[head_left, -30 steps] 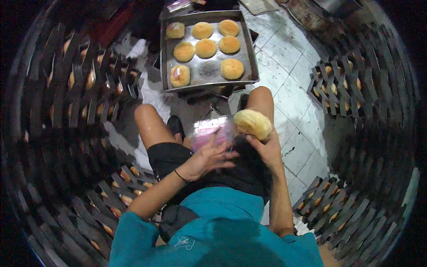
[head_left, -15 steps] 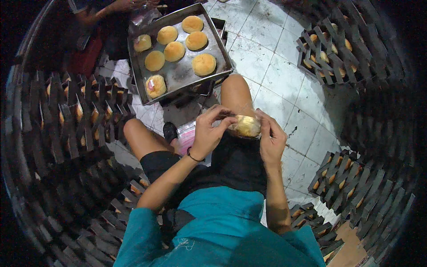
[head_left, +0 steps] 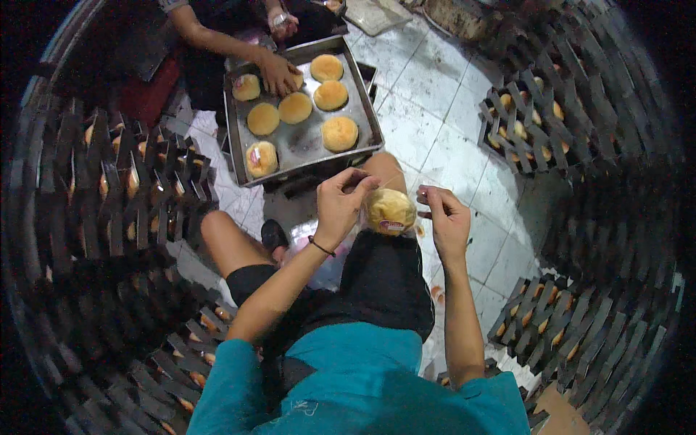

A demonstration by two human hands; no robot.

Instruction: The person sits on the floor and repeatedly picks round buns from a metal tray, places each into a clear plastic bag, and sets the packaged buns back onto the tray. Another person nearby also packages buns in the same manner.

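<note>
A round golden bun (head_left: 389, 205) with a small red and white label sits inside a clear plastic bag (head_left: 428, 180) over my right thigh. My left hand (head_left: 341, 206) pinches the bag's edge at the bun's left side, thumb and forefinger together. On the other side, my right hand (head_left: 446, 217) has its fingers closed on the bag's far right corner, a little apart from the bun. The bag's mouth spreads between both hands, away from my body. Pink-printed plastic bags (head_left: 312, 264) lie by my left thigh, partly hidden by my left forearm.
Ahead stands a metal tray (head_left: 304, 154) of several buns, two of them wrapped. A co-worker's hand (head_left: 278, 72) covers one bun there. Stacked dark trays of bread (head_left: 138, 181) line the left; more stacks (head_left: 525, 119) stand on the right. White floor tiles (head_left: 413, 94) show between.
My right hand has moved outward from the bun, and the bag is spread wider. The bun's label now shows. A co-worker's hand has reached into the tray onto a bun.
</note>
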